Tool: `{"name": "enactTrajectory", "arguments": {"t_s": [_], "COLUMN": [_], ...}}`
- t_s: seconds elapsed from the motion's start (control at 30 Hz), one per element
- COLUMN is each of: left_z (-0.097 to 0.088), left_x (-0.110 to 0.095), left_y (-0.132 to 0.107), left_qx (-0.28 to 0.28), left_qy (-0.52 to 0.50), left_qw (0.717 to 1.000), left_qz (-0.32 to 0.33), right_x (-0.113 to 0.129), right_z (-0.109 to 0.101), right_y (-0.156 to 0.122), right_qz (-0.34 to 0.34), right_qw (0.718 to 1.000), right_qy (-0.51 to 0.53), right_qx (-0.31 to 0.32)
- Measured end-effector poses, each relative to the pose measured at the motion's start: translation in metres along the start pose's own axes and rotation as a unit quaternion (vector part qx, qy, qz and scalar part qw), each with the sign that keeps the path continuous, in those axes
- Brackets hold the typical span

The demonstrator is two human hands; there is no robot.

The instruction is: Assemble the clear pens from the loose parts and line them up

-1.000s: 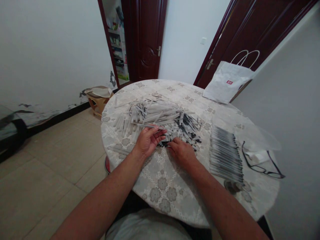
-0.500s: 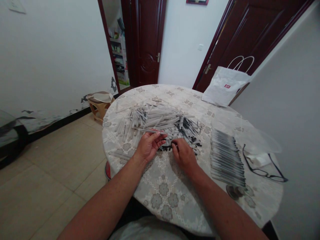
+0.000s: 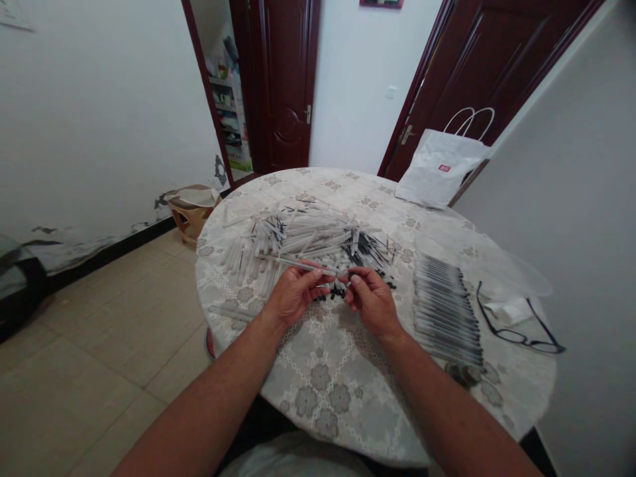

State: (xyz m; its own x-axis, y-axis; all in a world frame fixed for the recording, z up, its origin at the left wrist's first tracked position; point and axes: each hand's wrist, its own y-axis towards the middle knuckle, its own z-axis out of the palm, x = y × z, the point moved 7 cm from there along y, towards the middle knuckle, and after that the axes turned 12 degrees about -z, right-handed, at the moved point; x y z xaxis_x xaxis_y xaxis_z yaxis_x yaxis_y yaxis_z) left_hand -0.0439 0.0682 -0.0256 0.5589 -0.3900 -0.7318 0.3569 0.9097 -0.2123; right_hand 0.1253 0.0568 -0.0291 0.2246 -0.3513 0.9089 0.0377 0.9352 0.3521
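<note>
My left hand (image 3: 294,296) is closed on a clear pen barrel (image 3: 291,263) that sticks out to the left over the table. My right hand (image 3: 371,299) pinches a small dark part I cannot make out at the barrel's right end, fingertips of both hands almost touching. Just beyond them lies a loose pile of clear barrels and black refills (image 3: 318,240). To the right of my right hand, a neat row of assembled pens (image 3: 444,310) is laid side by side.
The round table (image 3: 328,391) has a flowered lace cloth. Black glasses (image 3: 519,328) and clear plastic wrap lie at its right edge by the wall. A white paper bag (image 3: 437,175) stands at the back right. A small stool (image 3: 191,205) is on the floor left.
My right hand lifted off the pile of black parts and came up to the end of the barrel held in my left hand. The view shifted slightly.
</note>
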Motion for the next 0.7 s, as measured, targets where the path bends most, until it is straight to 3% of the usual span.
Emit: {"name": "enactTrajectory", "arguments": {"t_s": [0.7], "left_z": [0.0047], "left_x": [0.0003], "left_y": [-0.0017], "left_qx": [0.009], "left_qy": [0.054], "left_qw": [0.998], "left_qz": [0.012], "right_x": [0.0002], "right_z": [0.003], "right_y": [-0.0047], "right_qz": [0.025], "right_qw": [0.995], "right_qy": [-0.093], "right_qx": [0.004]}}
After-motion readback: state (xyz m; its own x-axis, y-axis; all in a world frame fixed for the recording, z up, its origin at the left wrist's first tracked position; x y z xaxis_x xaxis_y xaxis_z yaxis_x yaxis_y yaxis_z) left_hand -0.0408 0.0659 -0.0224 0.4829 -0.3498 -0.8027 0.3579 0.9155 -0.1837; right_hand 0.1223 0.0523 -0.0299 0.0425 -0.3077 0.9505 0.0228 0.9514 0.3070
